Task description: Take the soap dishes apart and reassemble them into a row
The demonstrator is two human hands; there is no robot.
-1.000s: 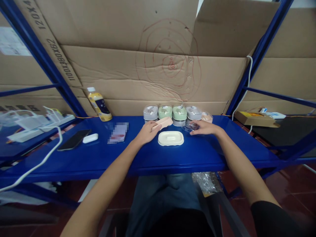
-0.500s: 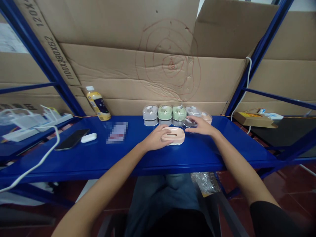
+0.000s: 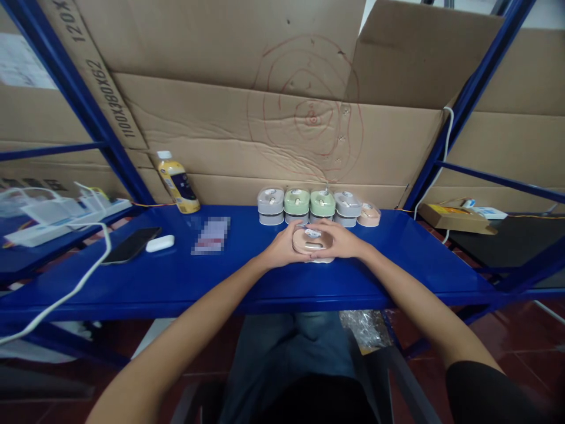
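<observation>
My left hand (image 3: 282,250) and my right hand (image 3: 339,241) close from both sides on a small stacked soap box (image 3: 312,240) on the blue shelf (image 3: 247,277). Its top is a pink tray under a clear lid, and a cream base shows beneath. Both sets of fingers curl round its edges. Right behind it stands a row of similar small boxes (image 3: 309,206): grey, green, green, grey. A pink one (image 3: 369,215) lies at the right end.
A yellow bottle (image 3: 179,189) stands at the back left. A black phone (image 3: 131,244), a white earbud case (image 3: 160,242) and a blurred card (image 3: 210,234) lie left of my hands. White cable and power strips (image 3: 53,215) sit far left. Cardboard lines the back.
My left hand set the pink tray onto the cream base. My right hand brought the clear lid from beside the row onto the tray, and both hands now grip the stack.
</observation>
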